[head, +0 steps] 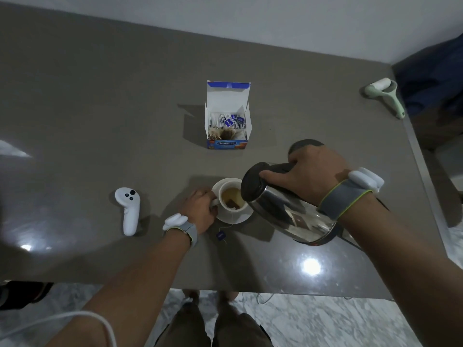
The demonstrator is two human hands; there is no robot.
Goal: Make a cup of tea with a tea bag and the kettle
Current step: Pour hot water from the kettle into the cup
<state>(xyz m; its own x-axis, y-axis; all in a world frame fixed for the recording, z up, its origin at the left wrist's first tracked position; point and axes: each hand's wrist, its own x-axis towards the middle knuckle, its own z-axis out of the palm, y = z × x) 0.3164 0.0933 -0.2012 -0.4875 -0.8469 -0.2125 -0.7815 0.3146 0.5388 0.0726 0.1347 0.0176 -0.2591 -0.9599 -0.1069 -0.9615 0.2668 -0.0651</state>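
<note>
A white cup [226,190] stands on a white saucer [238,216] near the table's middle front. Pale tea and a brown tea bag [231,202] are inside it. The bag's string runs over the saucer to a blue tag [221,236] on the table. My left hand [200,209] holds the cup's handle. My right hand [309,174] grips the black handle of a steel kettle [283,209], thumb on the lid. The kettle is tilted left, its spout over the cup's right rim. An open tea bag box [226,116] stands behind the cup.
A white hand controller [129,210] lies left of the cup. A green lint roller [387,96] lies at the table's far right corner. The grey table's [100,108] front edge runs just before my legs; its right edge lies beside the kettle. A white cable [75,319] crosses my left arm.
</note>
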